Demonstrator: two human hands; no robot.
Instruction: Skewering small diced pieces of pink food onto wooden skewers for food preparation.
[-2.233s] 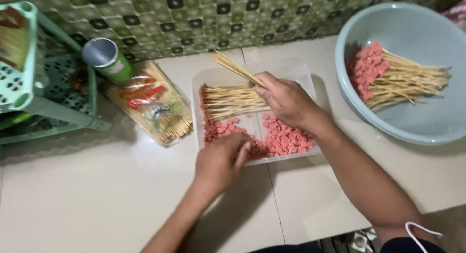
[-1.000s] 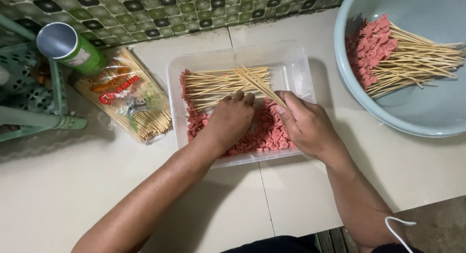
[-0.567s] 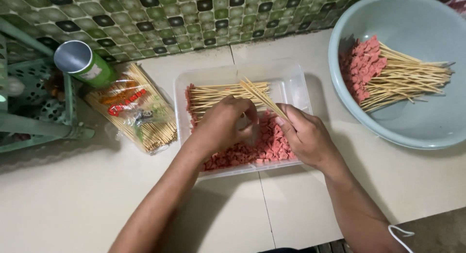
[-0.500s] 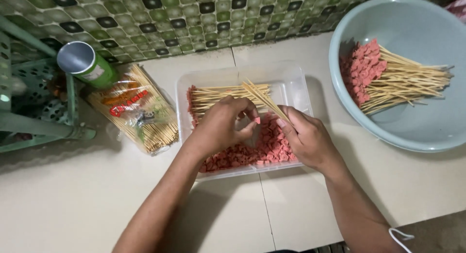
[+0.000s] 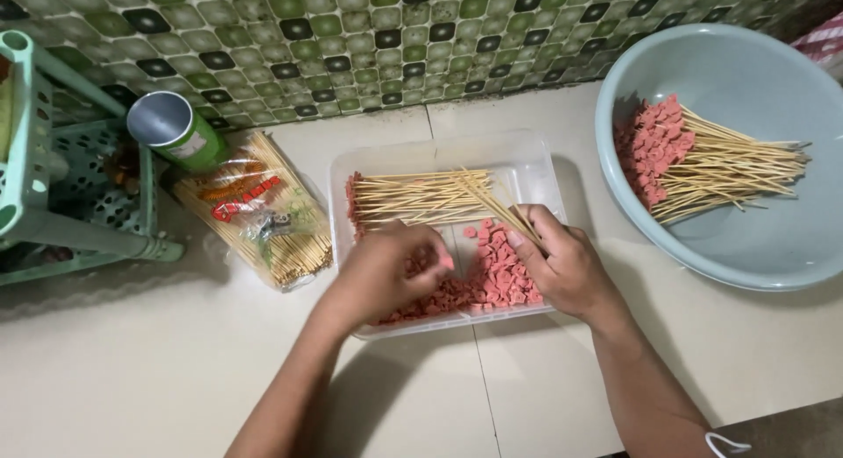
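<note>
Already many finished skewers (image 5: 702, 155) are laid in the blue basin (image 5: 746, 238), while one bamboo skewer (image 5: 496, 208) is pinched by the right hand (image 5: 562, 265) and pink sausage pieces (image 5: 492, 278), plentiful in the clear tray (image 5: 536, 159), are picked by the curled left hand (image 5: 386, 274).

Even, fairly bright light falls from above, casting soft shadows of the forearms toward the near edge of the pale table (image 5: 132, 370). A mild sheen lies on the tiled wall (image 5: 351, 36). Focus is sharp; edges bend slightly.
</note>
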